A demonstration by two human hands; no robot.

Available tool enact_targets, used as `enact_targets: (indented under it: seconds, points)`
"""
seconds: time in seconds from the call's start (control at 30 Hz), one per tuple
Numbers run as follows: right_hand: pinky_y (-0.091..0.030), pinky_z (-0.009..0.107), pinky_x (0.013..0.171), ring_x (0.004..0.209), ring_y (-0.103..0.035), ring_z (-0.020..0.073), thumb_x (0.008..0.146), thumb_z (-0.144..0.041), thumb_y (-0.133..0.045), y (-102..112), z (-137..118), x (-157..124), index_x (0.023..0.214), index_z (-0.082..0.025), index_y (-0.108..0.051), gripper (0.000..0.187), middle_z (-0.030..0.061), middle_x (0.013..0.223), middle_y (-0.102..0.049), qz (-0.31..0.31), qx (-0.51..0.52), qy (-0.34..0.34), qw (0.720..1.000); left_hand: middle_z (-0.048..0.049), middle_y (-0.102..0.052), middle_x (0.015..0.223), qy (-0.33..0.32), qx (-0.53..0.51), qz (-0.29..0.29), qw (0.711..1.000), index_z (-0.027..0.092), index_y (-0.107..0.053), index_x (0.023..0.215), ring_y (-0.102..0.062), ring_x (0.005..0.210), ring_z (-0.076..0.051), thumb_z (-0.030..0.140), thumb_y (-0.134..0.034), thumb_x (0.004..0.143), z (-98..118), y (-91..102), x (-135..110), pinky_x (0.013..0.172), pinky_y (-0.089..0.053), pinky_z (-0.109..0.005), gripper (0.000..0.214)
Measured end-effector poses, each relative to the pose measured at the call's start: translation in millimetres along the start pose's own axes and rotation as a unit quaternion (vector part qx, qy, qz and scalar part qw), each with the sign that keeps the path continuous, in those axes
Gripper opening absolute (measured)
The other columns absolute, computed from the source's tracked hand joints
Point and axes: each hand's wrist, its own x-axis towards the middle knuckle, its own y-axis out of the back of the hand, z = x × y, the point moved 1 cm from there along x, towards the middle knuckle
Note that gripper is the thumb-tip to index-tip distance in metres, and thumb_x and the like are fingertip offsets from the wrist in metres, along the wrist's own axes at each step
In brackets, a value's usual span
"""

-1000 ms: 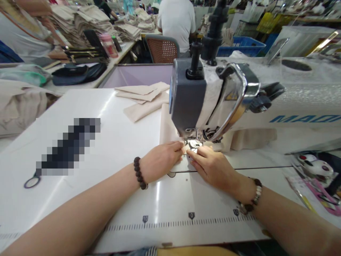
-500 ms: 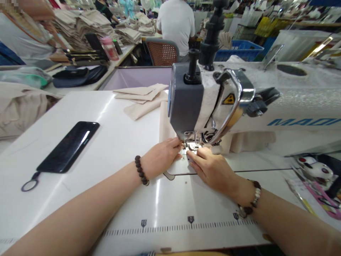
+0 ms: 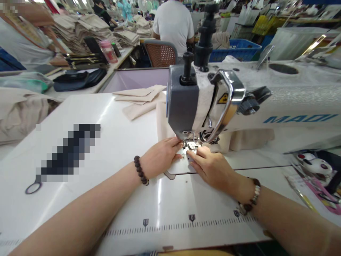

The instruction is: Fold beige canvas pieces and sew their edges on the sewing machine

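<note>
Beige fabric (image 3: 162,122) lies flat under the head of a white and grey sewing machine (image 3: 183,103), and more of it shows right of the needle. My left hand (image 3: 161,156) is at the left of the presser foot (image 3: 194,146), its fingers pressed together on the fabric's near edge. On the other side my right hand (image 3: 213,167) has its fingers bent and closed together by the foot, at the fabric. The fingertips nearly meet at the lit needle plate (image 3: 183,160). What lies beneath them is mostly hidden.
Folded beige pieces (image 3: 144,97) lie behind on the white table (image 3: 93,199). At left is a dark pixelated object (image 3: 70,151) with a ring. Pink-handled scissors (image 3: 323,195) rest at right. A person in a white shirt (image 3: 173,25) sits ahead, beyond a chair (image 3: 161,53).
The view has shifted slightly, so the machine appears a little further left. Both hands keep almost the same place by the presser foot. The dark object at left is now pixelated.
</note>
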Motion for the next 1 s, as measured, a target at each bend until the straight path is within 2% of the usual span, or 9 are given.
enact_targets:
  seconds: [0.13, 0.23, 0.33, 0.47, 0.57, 0.73, 1.0]
  points:
    - [-0.029, 0.028, 0.057, 0.064, -0.046, 0.0159, 0.091, -0.023, -0.036, 2.7, 2.9, -5.2, 0.102, -0.011, -0.059, 0.028, 0.0059, 0.073, -0.057, 0.011, 0.05, 0.046, 0.998, -0.0091, -0.057, 0.097, 0.02, 0.015, -0.093, 0.995, 0.01, -0.058, 0.095, -0.054, 0.091, -0.022, 0.03, -0.053, 0.086, 24.7, 6.9, -15.5, 0.081, -0.047, -0.035, 0.022]
    - [-0.031, 0.029, 0.059, 0.064, -0.046, 0.0158, 0.092, -0.024, -0.035, 6.4, 3.7, -9.1, 0.095, -0.012, -0.06, 0.028, 0.0041, 0.069, -0.055, 0.011, 0.074, 0.097, 0.992, -0.0064, -0.057, 0.093, -0.015, 0.002, -0.127, 0.992, 0.013, -0.058, 0.091, -0.052, 0.09, -0.02, 0.02, -0.051, 0.086, 42.5, 5.3, -25.3, 0.079, -0.046, -0.032, 0.011]
    - [-0.03, 0.029, 0.058, 0.06, -0.043, 0.0149, 0.093, -0.024, -0.034, 10.8, 2.5, -11.6, 0.085, -0.014, -0.061, 0.03, 0.0022, 0.064, -0.053, 0.012, 0.072, 0.14, 0.988, -0.0056, -0.056, 0.093, -0.034, -0.015, -0.113, 0.993, 0.013, -0.057, 0.093, -0.051, 0.091, -0.017, 0.009, -0.042, 0.088, 48.3, 4.6, -28.5, 0.08, -0.045, -0.028, 0.016]
    - [-0.03, 0.029, 0.057, 0.059, -0.042, 0.014, 0.092, -0.025, -0.035, 13.8, -0.2, -14.1, 0.081, -0.015, -0.061, 0.029, 0.0012, 0.063, -0.052, 0.002, 0.076, 0.174, 0.982, -0.005, -0.057, 0.09, -0.036, -0.036, -0.111, 0.992, 0.014, -0.057, 0.091, -0.052, 0.089, -0.016, 0.011, -0.04, 0.09, 44.4, 10.2, -28.4, 0.078, -0.045, -0.027, 0.017]
    - [-0.031, 0.029, 0.057, 0.059, -0.043, 0.014, 0.092, -0.024, -0.037, 12.2, -1.4, -15.5, 0.086, -0.015, -0.061, 0.027, 0.0011, 0.064, -0.053, -0.009, 0.073, 0.171, 0.983, -0.0048, -0.057, 0.089, -0.042, -0.04, -0.102, 0.993, 0.015, -0.057, 0.091, -0.053, 0.087, -0.016, 0.01, -0.038, 0.09, 41.1, 11.5, -28.8, 0.076, -0.046, -0.026, 0.019]
    - [-0.031, 0.03, 0.058, 0.059, -0.043, 0.0142, 0.092, -0.025, -0.036, 8.0, -1.7, -15.7, 0.088, -0.014, -0.062, 0.029, 0.0015, 0.064, -0.054, -0.011, 0.058, 0.158, 0.986, -0.0061, -0.057, 0.088, -0.034, -0.025, -0.089, 0.995, 0.014, -0.058, 0.086, -0.053, 0.085, -0.018, 0.011, -0.04, 0.088, 39.0, 2.8, -29.0, 0.071, -0.047, -0.027, 0.018]
    - [-0.03, 0.03, 0.057, 0.06, -0.044, 0.0151, 0.093, -0.026, -0.035, 5.9, -1.0, -8.8, 0.09, -0.014, -0.063, 0.031, 0.0024, 0.064, -0.054, 0.006, 0.028, 0.105, 0.994, -0.0083, -0.056, 0.098, -0.036, -0.006, -0.065, 0.997, 0.013, -0.054, 0.095, -0.052, 0.098, -0.019, 0.008, -0.036, 0.088, 29.8, -4.4, -23.1, 0.086, -0.044, -0.03, 0.021]
